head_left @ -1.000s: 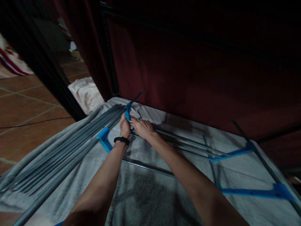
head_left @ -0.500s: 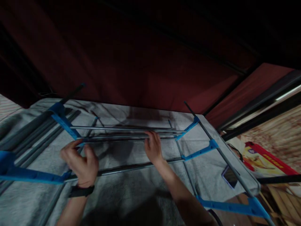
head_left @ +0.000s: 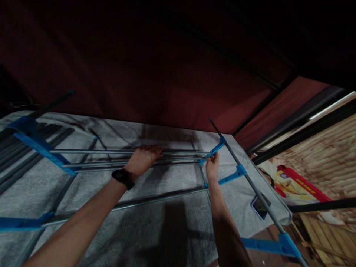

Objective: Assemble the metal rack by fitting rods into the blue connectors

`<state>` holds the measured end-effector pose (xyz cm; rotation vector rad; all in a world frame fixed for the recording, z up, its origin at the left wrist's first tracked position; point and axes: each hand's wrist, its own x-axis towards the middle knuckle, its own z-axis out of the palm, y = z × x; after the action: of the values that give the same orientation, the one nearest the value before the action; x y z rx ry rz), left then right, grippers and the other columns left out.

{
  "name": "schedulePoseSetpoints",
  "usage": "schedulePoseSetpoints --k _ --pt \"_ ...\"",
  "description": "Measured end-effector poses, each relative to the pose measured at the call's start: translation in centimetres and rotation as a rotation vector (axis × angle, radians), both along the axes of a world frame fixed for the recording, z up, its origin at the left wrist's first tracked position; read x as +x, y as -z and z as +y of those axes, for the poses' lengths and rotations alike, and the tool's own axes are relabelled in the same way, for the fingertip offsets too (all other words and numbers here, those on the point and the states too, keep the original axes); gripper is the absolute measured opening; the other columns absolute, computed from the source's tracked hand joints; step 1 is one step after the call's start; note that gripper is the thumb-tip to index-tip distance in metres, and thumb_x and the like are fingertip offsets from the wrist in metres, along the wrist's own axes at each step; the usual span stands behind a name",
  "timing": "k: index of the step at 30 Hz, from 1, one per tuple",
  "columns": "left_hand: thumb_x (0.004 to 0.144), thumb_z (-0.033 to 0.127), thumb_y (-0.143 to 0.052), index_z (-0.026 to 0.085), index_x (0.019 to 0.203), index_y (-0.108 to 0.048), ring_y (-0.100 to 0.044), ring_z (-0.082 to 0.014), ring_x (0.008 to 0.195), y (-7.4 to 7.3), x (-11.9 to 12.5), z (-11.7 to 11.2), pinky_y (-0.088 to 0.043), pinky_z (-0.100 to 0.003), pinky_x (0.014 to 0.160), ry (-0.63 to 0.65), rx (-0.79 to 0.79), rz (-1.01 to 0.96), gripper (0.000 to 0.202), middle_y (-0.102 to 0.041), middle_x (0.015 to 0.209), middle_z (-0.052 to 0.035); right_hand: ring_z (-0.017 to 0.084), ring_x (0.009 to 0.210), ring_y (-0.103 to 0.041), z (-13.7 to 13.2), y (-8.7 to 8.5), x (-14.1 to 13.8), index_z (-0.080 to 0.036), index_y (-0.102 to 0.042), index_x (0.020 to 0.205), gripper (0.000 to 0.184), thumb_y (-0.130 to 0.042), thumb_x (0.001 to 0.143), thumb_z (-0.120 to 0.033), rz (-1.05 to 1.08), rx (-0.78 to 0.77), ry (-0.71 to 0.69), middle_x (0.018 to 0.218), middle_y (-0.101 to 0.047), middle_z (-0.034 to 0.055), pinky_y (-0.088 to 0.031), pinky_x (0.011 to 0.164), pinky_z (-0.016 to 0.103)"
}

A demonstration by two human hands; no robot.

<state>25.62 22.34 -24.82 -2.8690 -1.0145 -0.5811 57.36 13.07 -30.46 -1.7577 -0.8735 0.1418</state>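
A rack frame of grey metal tubes and blue plastic brackets lies across a grey cloth. My left hand (head_left: 143, 158), with a dark band at its wrist, is closed over the metal tubes (head_left: 94, 151) near their middle. Further right, my right hand (head_left: 213, 167) grips the upper right blue bracket (head_left: 217, 147), where the tubes' right ends meet it; its fingertips are partly hidden. The left ends of these tubes meet another blue bracket (head_left: 41, 145). Nearer me, a single tube (head_left: 158, 198) runs between two lower brackets.
Grey cloth (head_left: 116, 226) covers the surface beneath the frame. A phone (head_left: 260, 206) lies beside the right upright tube (head_left: 253, 185). Beyond the right edge are a red and yellow package (head_left: 300, 183) and wooden slats (head_left: 319, 231). Dark red fabric (head_left: 178, 100) hangs behind.
My left hand has moved right from the left bracket onto the middle of the tubes. My right hand has gone from the tubes to the right bracket. The view has shifted slightly right.
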Motion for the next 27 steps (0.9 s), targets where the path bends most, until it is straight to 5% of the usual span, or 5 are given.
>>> schedulePoseSetpoints --k 7,14,27 --pt "0.099 0.038 -0.041 0.023 0.112 -0.067 -0.067 -0.0278 0.087 -0.1 -0.7 0.4 -0.045 -0.037 0.072 -0.046 0.017 0.01 0.033 -0.072 0.096 -0.01 0.019 0.088 -0.062 0.7 -0.3 0.4 -0.018 -0.05 0.113 0.039 -0.046 0.08 -0.038 -0.01 -0.035 0.05 0.099 -0.065 0.009 -0.05 0.083 0.033" --pt "0.1 0.036 -0.04 0.022 0.109 -0.066 -0.068 -0.0248 0.085 -0.7 -0.8 0.1 -0.044 -0.033 0.069 -0.007 -0.032 0.041 0.032 -0.072 0.096 -0.0092 0.02 0.079 -0.06 0.8 -0.5 0.9 -0.021 -0.053 0.095 0.025 -0.048 0.079 -0.039 -0.072 -0.018 0.085 0.089 -0.066 0.0057 -0.046 0.077 0.032" --pt "0.101 0.042 -0.034 0.022 0.109 -0.064 -0.07 -0.0268 0.08 -1.2 -0.9 0.7 -0.04 -0.033 0.062 -0.039 -0.059 0.167 0.037 -0.074 0.09 -0.0081 0.021 0.076 -0.059 0.6 -1.3 0.7 -0.021 -0.058 0.088 0.027 -0.049 0.083 -0.046 -0.091 -0.078 0.095 0.08 -0.068 0.0051 -0.042 0.07 0.029"
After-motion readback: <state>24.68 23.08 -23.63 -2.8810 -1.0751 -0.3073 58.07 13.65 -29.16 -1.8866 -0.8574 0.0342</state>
